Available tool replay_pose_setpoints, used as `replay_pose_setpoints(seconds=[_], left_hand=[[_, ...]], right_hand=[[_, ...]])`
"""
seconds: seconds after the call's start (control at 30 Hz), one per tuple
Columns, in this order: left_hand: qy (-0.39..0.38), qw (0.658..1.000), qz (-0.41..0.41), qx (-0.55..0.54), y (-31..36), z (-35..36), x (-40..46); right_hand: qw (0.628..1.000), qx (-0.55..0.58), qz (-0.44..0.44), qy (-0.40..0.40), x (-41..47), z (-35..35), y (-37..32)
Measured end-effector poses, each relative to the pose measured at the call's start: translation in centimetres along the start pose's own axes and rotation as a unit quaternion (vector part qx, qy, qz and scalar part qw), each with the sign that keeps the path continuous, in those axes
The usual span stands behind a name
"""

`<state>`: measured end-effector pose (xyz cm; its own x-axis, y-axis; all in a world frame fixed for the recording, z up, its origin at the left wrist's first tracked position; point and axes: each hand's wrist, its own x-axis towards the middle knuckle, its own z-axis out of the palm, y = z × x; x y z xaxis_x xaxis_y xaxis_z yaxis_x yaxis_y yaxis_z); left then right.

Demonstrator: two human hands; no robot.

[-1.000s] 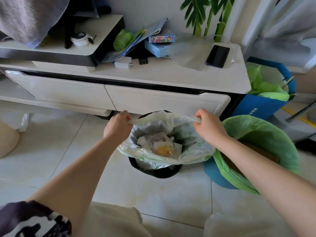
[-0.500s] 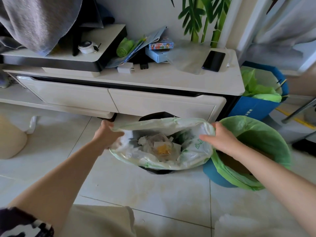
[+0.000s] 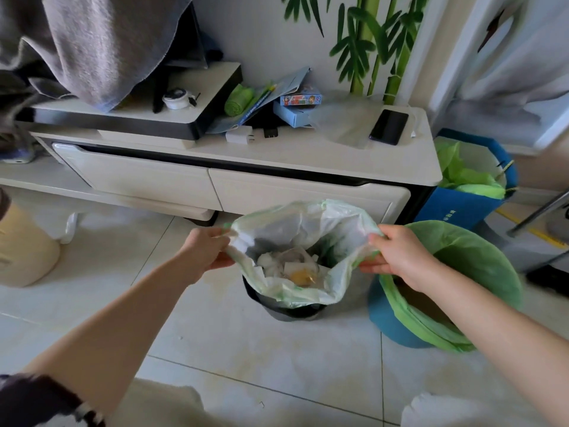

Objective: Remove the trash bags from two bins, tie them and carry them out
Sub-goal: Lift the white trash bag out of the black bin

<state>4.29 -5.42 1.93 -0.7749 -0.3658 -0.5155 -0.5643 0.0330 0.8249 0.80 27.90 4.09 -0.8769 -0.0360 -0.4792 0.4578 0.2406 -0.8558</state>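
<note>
- The left hand [image 3: 205, 254] is closed on the left edge of the trash bag [image 3: 295, 241], its fingers curled under and the thumb pressed on top, pinching the thin plastic.
- The right hand [image 3: 400, 257] grips the bag's right edge the same way: fingers folded tight around a gathered bit of rim, no gap showing.
- Between the two hands the bag's mouth is stretched wide, and crumpled white paper and an orange-yellow scrap [image 3: 300, 276] lie in its bottom.
- The bag's lower part sits inside the black bin [image 3: 289, 309], which stands on the tiled floor [image 3: 246, 349] just near of the white cabinet [image 3: 308, 155].
- Just right of the black bin, touching the right forearm's line of sight, stands the blue bin [image 3: 388, 318] with its green liner [image 3: 480, 266] folded over the rim, tilted toward the right.
- Farther right, beside the cabinet's end, is a blue bag [image 3: 462, 208] with green plastic in it.
- Compared with half a second ago, the rim has been lifted higher: the far edge now stands up in front of the cabinet drawer, the mouth is rounder and more open, and more of the black bin shows beneath the bag.
</note>
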Motion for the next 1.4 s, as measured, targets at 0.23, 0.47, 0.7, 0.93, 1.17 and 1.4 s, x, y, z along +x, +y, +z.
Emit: replay_pose_setpoints(seconds=[0.23, 0.47, 0.7, 0.93, 1.17, 1.4], left_hand=[[0.026, 0.985, 0.096, -0.143, 3.2, 0.2, -1.2], [0.046, 0.969, 0.170, -0.171, 6.2, -1.2, -2.6], [0.031, 0.948, 0.251, -0.193, 12.1, -1.8, -6.1], [0.016, 0.940, 0.305, -0.151, 14.5, -2.4, -10.4], [0.006, 0.935, 0.326, -0.141, 15.5, -3.8, -15.4], [-0.011, 0.930, 0.343, -0.132, 15.4, -5.1, -21.2]], right_hand=[[0.993, 0.004, -0.106, 0.057, 0.2, 1.2, -3.4], [0.981, 0.049, -0.164, 0.094, -1.1, 1.3, -8.1], [0.961, 0.055, -0.258, 0.088, -4.9, 0.7, -14.2], [0.942, 0.042, -0.320, 0.095, -9.4, -0.1, -16.2], [0.926, 0.033, -0.363, 0.102, -14.6, -1.1, -17.4], [0.908, 0.039, -0.402, 0.112, -19.9, -2.4, -17.4]])
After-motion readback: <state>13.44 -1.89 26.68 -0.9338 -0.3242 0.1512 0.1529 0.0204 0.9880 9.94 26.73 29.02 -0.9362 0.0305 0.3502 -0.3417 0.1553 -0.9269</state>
